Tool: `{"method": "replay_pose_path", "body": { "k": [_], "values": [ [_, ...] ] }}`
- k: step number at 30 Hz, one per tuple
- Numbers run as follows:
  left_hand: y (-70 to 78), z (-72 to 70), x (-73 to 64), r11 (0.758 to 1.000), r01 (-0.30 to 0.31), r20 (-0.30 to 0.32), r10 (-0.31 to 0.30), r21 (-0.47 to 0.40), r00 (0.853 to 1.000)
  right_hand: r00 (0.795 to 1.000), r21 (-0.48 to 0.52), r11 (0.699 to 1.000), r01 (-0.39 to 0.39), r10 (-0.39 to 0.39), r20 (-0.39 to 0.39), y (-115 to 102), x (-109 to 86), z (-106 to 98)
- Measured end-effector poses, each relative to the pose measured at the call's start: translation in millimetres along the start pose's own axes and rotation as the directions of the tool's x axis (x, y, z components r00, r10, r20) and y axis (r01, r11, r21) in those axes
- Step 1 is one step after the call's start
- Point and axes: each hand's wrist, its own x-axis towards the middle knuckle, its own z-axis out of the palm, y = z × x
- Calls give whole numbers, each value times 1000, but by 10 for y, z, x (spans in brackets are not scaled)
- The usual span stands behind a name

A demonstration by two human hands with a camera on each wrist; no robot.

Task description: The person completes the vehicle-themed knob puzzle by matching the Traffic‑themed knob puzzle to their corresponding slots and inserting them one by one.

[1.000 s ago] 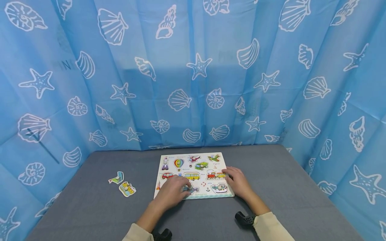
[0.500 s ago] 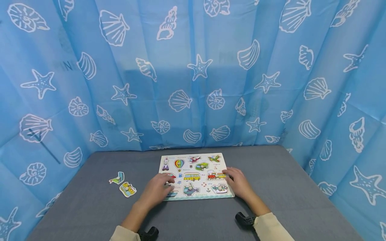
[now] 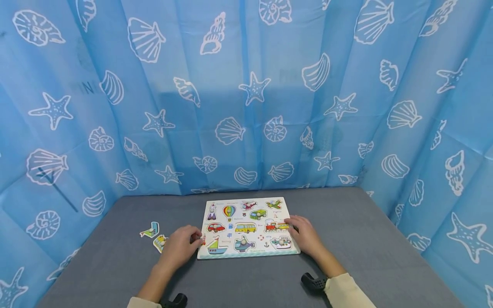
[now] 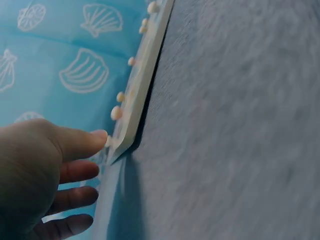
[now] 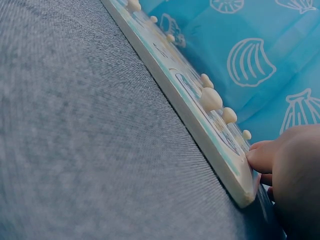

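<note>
A peg puzzle board [image 3: 250,254] with vehicle pieces set in it lies flat on the table. My left hand [image 3: 177,246] is beside its left edge, fingers loosely bent and holding nothing; in the left wrist view the thumb [image 4: 82,142] overlaps the board's corner. At the opposite edge my right hand [image 3: 305,233] holds the board, its thumb [image 5: 262,156] on the top face near the corner and the other fingers past the edge. Two loose puzzle pieces lie to the left: a green and blue piece [image 3: 151,230] and a yellow piece [image 3: 158,241], partly hidden by my left hand.
Grey cloth [image 3: 246,284] covers the table. A blue curtain [image 3: 246,141] with white shells and starfish hangs along the back and both sides. Round wooden knobs [image 5: 211,99] stick up from the board's pieces. Each wrist wears a black device [image 3: 313,282].
My left hand has moved left from over the submarine piece, across the sailboat piece, to the board's left edge, uncovering those pieces. The right hand stays at the right edge.
</note>
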Motion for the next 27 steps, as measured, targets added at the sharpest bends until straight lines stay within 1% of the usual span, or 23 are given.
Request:
{"method": "replay_pose_path", "body": {
  "k": [3,11,16,21,27],
  "values": [
    [-53,-49,-12,999,37,-1,-37,12,999,1000,3,1000,-3,3,1,3,-1,-6],
    [-238,-168,-72,997,68,-7,-68,39,998,1000,-3,1000,-8,8,13,-3,-10,-13],
    [-375,-244,-104,994,106,10,-106,15,994,1000,-1,1000,1,-1,-1,-8,-14,-7],
    [-490,-330,-130,986,167,30,-167,1,986,1000,3,1000,3,-3,-4,-5,-15,-7],
    [-566,-435,-164,971,239,76,-238,4,968,1000,2,1000,6,-6,-1,0,-6,-7]
  ]
}}
